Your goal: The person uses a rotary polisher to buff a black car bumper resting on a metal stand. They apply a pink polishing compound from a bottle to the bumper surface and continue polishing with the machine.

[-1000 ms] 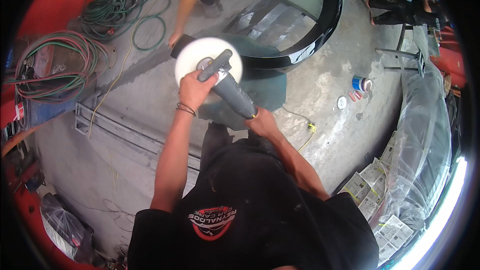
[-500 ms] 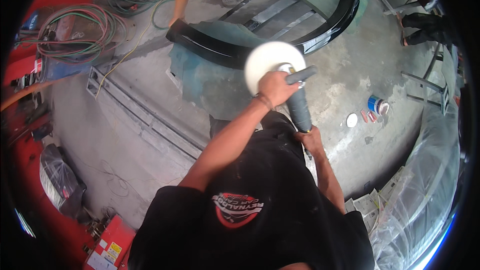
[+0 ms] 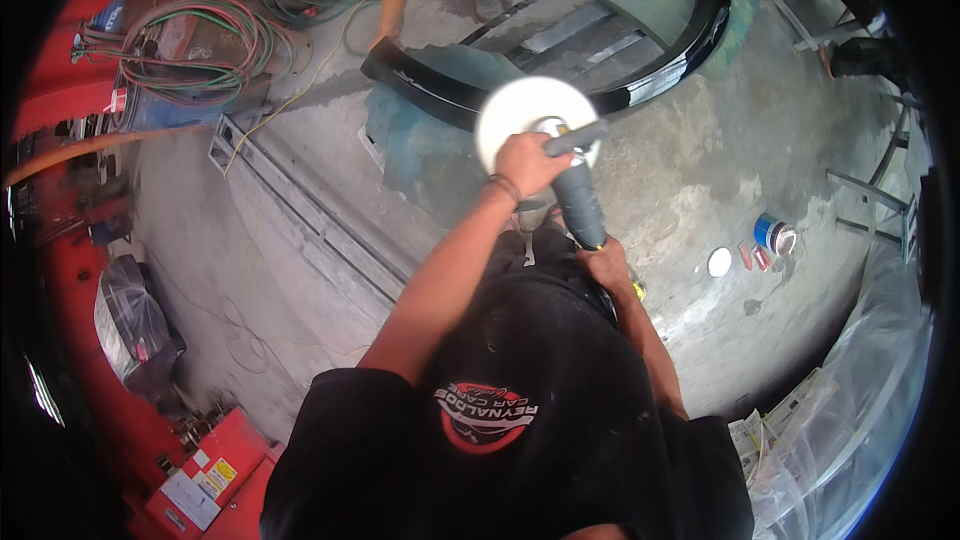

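A polisher [image 3: 577, 202] with a dark grey body and a round white pad [image 3: 515, 110] is held out in front of me in both hands. My left hand [image 3: 527, 162] is closed around its side handle, close behind the pad. Farther back, my right hand [image 3: 606, 264] wraps the rear end of the body. Beyond the pad lies a glossy black curved car part [image 3: 700, 40], like a bumper. The pad overlaps the part's near edge in view; whether they touch I cannot tell. Another person's hand [image 3: 384, 38] rests on the part's left end.
Greenish sheeting [image 3: 405, 135] lies beneath the black part. At left are a long metal frame [image 3: 300, 225], coiled hoses [image 3: 185, 50] and a red box [image 3: 215, 470]. A blue can [image 3: 770, 232] and white lid [image 3: 719, 261] sit at right, near clear plastic sheeting [image 3: 840, 410].
The polisher and both hands have shifted slightly left and are still holding on. The surroundings have slid right and a little down in view. The other person's hand stays on the black part.
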`<action>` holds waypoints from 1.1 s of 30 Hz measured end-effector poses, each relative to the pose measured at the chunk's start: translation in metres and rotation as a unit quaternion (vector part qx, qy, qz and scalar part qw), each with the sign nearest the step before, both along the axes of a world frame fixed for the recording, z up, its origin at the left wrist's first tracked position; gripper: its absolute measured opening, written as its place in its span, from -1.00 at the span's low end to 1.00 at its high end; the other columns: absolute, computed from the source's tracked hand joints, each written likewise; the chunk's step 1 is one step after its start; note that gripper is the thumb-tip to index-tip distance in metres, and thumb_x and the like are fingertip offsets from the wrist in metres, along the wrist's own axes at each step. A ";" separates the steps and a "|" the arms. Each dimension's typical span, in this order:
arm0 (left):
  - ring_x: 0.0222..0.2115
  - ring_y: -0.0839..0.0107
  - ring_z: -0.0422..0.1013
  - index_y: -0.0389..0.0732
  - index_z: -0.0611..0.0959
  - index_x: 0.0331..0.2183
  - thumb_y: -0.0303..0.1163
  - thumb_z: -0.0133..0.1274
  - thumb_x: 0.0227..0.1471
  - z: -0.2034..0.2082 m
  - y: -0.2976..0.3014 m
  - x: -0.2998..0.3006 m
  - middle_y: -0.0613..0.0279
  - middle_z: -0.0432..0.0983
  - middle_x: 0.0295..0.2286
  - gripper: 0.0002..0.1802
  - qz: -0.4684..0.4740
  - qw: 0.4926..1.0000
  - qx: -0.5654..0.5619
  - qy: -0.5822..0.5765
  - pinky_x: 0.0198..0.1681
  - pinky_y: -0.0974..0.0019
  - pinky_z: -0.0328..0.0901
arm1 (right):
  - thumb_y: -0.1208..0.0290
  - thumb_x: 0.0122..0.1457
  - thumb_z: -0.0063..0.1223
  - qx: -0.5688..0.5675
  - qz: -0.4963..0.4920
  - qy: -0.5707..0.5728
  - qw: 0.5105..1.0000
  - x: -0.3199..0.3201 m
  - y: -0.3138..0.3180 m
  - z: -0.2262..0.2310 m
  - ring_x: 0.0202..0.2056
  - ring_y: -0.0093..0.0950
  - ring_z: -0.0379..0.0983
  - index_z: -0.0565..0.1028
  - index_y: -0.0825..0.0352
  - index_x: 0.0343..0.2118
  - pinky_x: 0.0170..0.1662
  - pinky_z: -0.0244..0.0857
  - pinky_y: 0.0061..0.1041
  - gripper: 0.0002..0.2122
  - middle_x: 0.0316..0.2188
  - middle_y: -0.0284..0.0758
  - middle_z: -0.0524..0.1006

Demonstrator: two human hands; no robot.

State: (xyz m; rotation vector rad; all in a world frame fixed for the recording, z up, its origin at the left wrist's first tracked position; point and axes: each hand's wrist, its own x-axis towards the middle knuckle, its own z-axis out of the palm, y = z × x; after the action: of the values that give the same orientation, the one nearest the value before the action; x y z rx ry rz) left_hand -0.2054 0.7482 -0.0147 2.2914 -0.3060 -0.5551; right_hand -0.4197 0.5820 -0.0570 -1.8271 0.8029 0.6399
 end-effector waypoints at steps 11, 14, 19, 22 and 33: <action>-0.49 0.51 0.53 -0.32 0.81 -0.27 -0.12 0.36 0.08 0.013 0.136 0.024 0.19 0.66 -0.52 -0.60 0.175 0.976 -0.081 0.102 -0.31 0.33 0.43 | 0.01 0.01 0.33 -0.182 0.202 -0.085 0.959 0.066 0.086 -0.028 0.06 0.09 0.56 0.64 0.33 -0.01 0.16 0.45 -0.10 -0.45 -0.06 0.18 0.63; -0.49 0.49 0.53 -0.32 0.81 -0.26 -0.11 0.37 0.08 0.016 0.138 0.021 0.21 0.67 -0.52 -0.59 0.162 0.978 -0.071 0.114 -0.30 0.31 0.44 | -0.04 0.01 0.34 -0.140 0.172 -0.076 0.972 0.057 0.089 -0.027 0.03 0.08 0.58 0.65 0.28 -0.01 0.14 0.46 -0.09 -0.44 -0.07 0.14 0.64; -0.46 0.54 0.52 -0.31 0.82 -0.21 -0.15 0.38 0.10 0.005 0.109 -0.005 0.26 0.69 -0.48 -0.60 0.080 0.989 -0.071 0.098 -0.30 0.33 0.43 | 0.08 -0.02 0.33 -0.102 0.095 -0.010 0.990 0.025 0.074 0.008 -0.04 0.03 0.62 0.64 0.32 -0.02 0.06 0.49 -0.07 -0.47 -0.14 0.06 0.68; -0.45 0.47 0.55 -0.33 0.81 -0.23 -0.09 0.37 0.09 0.009 0.075 -0.019 0.15 0.69 -0.49 -0.55 0.038 0.991 -0.061 0.112 -0.28 0.28 0.45 | 0.16 -0.05 0.32 -0.086 0.053 -0.005 0.995 -0.007 0.056 0.003 -0.04 0.03 0.62 0.64 0.35 -0.04 0.06 0.49 -0.09 -0.50 -0.16 0.06 0.69; -0.39 -0.09 0.64 -0.32 0.80 -0.41 0.05 0.32 -0.05 0.006 -0.055 -0.011 -0.17 0.67 -0.47 -0.47 -0.108 0.994 0.007 0.016 -0.24 0.05 0.50 | 0.29 -0.10 0.33 -0.081 -0.080 0.038 0.993 -0.041 -0.007 0.012 -0.16 -0.06 0.68 0.65 0.45 -0.17 -0.03 0.50 -0.21 -0.58 -0.27 0.04 0.70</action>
State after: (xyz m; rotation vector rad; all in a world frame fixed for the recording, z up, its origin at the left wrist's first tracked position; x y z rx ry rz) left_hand -0.2169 0.6933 -0.0092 2.2739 -0.5411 -0.7039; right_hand -0.4606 0.5748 -0.0454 -1.8683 1.0674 0.5564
